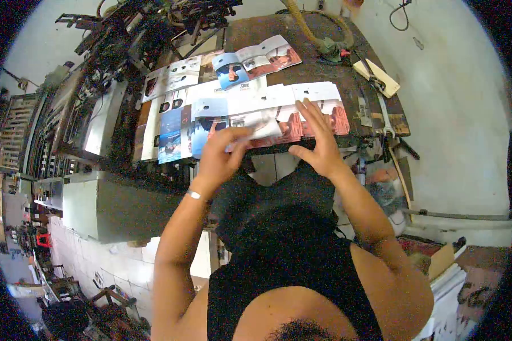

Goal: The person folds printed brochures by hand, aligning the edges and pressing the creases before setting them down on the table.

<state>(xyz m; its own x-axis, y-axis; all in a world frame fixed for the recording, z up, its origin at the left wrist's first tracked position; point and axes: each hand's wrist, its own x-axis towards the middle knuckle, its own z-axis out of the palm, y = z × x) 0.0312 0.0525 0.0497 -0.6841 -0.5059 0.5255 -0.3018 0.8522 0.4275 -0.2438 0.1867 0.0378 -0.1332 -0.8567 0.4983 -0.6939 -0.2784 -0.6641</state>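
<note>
Centre frame: left hand point(222, 156) (bracelet at wrist) pinched shut on a folded printed sheet point(261, 126) at the near edge of the workbench point(318, 71). Right hand point(320, 142) open, fingers spread, touching the sheet's right end. Beyond: printed sheets point(239, 102) in overlapping rows. Upper centre: open brochure point(259, 59).

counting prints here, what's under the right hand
Red-toned printed sheets lie on the workbench below the right hand; what its palm covers is hidden. The left hand pinches a folded sheet.
</note>
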